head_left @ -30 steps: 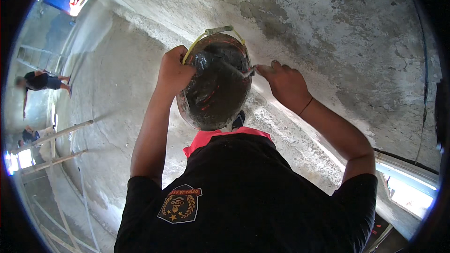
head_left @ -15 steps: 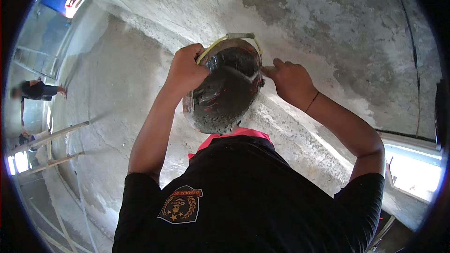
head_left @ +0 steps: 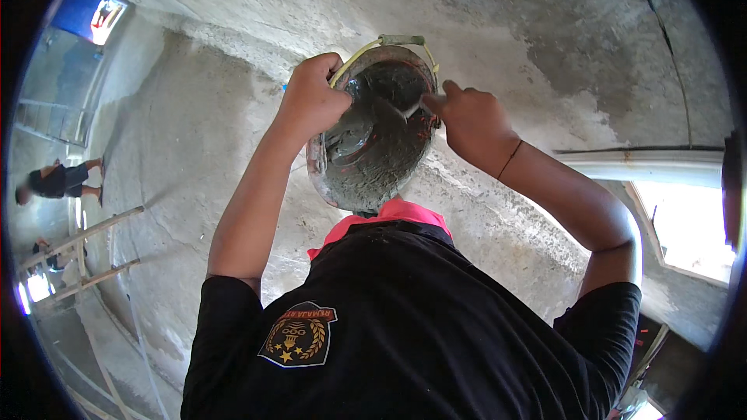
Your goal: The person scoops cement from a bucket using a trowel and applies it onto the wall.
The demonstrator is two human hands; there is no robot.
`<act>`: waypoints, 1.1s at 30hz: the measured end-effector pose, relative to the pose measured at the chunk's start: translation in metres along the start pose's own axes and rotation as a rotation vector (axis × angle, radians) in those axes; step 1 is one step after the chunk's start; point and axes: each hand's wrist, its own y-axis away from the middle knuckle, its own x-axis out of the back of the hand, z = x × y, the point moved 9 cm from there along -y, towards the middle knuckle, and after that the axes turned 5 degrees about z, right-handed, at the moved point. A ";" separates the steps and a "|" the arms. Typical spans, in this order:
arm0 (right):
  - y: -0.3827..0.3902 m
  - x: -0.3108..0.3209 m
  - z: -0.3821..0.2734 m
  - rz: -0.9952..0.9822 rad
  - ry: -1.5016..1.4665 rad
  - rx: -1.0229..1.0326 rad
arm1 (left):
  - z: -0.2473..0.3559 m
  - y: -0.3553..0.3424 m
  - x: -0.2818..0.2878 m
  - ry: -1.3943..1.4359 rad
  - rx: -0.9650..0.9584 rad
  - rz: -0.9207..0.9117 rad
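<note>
The right grip point(head_left: 476, 120) partly hides a blurred tool point(head_left: 404, 113) inside the bucket point(head_left: 316, 160).

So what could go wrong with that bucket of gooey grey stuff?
The left hand grips the bucket by its rim, so if that hold slips, the bucket might tip.

The wet grey mix sits close to the pink cloth and black shirt, so some could splash onto them.

Both hands are bare, and the right hand has a tool in the bucket, so mix might get on the skin and perhaps irritate it.
</note>
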 end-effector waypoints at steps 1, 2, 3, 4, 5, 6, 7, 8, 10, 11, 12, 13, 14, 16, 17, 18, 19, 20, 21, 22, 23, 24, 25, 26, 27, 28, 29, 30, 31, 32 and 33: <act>0.007 -0.003 0.002 -0.002 -0.001 -0.010 | 0.004 0.004 -0.003 0.017 0.012 -0.015; 0.011 -0.006 0.007 0.034 0.041 -0.048 | 0.010 0.009 -0.006 0.018 0.009 -0.024; 0.018 -0.009 0.011 0.070 0.084 -0.084 | 0.014 0.014 -0.009 0.014 0.019 -0.041; 0.025 -0.017 0.010 0.069 0.088 -0.089 | 0.018 0.017 -0.011 0.013 0.030 -0.050; 0.035 -0.029 0.006 0.009 0.078 -0.084 | 0.020 0.020 -0.014 0.018 0.024 -0.055; 0.045 -0.040 0.004 -0.050 0.068 -0.080 | 0.026 0.021 -0.015 0.041 -0.012 -0.025; 0.053 -0.037 0.001 -0.052 0.071 -0.077 | 0.028 0.025 -0.014 0.063 -0.041 0.011; 0.061 -0.039 -0.003 -0.101 0.055 -0.065 | 0.028 0.028 -0.017 0.068 -0.039 0.013; 0.072 -0.030 -0.005 -0.143 0.045 -0.057 | 0.035 0.034 -0.023 0.054 -0.107 0.008; 0.073 -0.023 -0.003 -0.146 0.048 -0.050 | 0.037 0.036 -0.023 0.058 -0.101 0.014; 0.072 -0.007 0.001 -0.053 0.033 -0.078 | 0.037 0.038 -0.027 0.048 -0.064 -0.029; 0.072 0.006 0.008 0.041 0.019 -0.108 | 0.039 0.041 -0.032 0.040 -0.030 -0.073; 0.072 0.010 0.011 0.060 0.072 -0.115 | 0.038 0.042 -0.035 0.043 -0.026 -0.065; 0.074 -0.006 0.019 0.059 0.100 -0.109 | 0.048 0.043 -0.044 0.016 -0.129 -0.064; 0.076 -0.015 0.023 0.059 0.125 -0.112 | 0.051 0.043 -0.048 0.014 -0.130 -0.060; 0.080 -0.021 0.026 0.063 0.124 -0.109 | 0.056 0.044 -0.052 0.023 -0.133 -0.053; 0.083 -0.032 0.024 0.012 0.094 -0.091 | 0.059 0.045 -0.054 0.030 -0.132 -0.045; 0.088 -0.042 0.023 -0.038 0.063 -0.073 | 0.061 0.046 -0.057 0.022 -0.130 -0.039; 0.094 -0.045 0.025 -0.032 0.057 -0.068 | 0.066 0.047 -0.058 0.038 -0.138 -0.029; 0.102 -0.048 0.023 -0.050 0.003 -0.033 | 0.071 0.049 -0.060 0.053 -0.145 -0.020; 0.108 -0.051 0.023 -0.067 -0.052 0.002 | 0.075 0.050 -0.062 0.044 -0.141 -0.019; 0.112 -0.050 0.029 -0.063 -0.061 0.004 | 0.079 0.052 -0.063 0.037 -0.124 -0.003; 0.112 -0.038 0.037 -0.043 -0.045 0.002 | 0.084 0.051 -0.062 0.030 -0.107 0.019; 0.114 -0.029 0.044 -0.026 -0.033 -0.008 | 0.085 0.050 -0.066 0.019 -0.106 0.016; 0.115 -0.021 0.052 -0.022 -0.043 -0.009 | 0.080 0.050 -0.070 -0.007 -0.063 0.016; 0.116 -0.010 0.064 0.009 -0.051 -0.048 | 0.080 0.051 -0.075 -0.032 -0.021 0.013; 0.118 -0.004 0.076 0.039 -0.058 -0.085 | 0.084 0.053 -0.080 -0.041 -0.020 0.009; 0.120 -0.003 0.084 0.082 -0.062 -0.080 | 0.088 0.056 -0.084 -0.024 -0.002 0.023; 0.123 -0.007 0.093 0.086 -0.067 -0.088 | 0.095 0.057 -0.088 -0.006 0.009 0.036; 0.126 -0.016 0.100 0.078 -0.059 -0.086 | 0.103 0.059 -0.095 -0.012 0.005 0.031; 0.130 -0.025 0.106 0.069 -0.051 -0.083 | 0.112 0.063 -0.100 0.018 0.011 0.039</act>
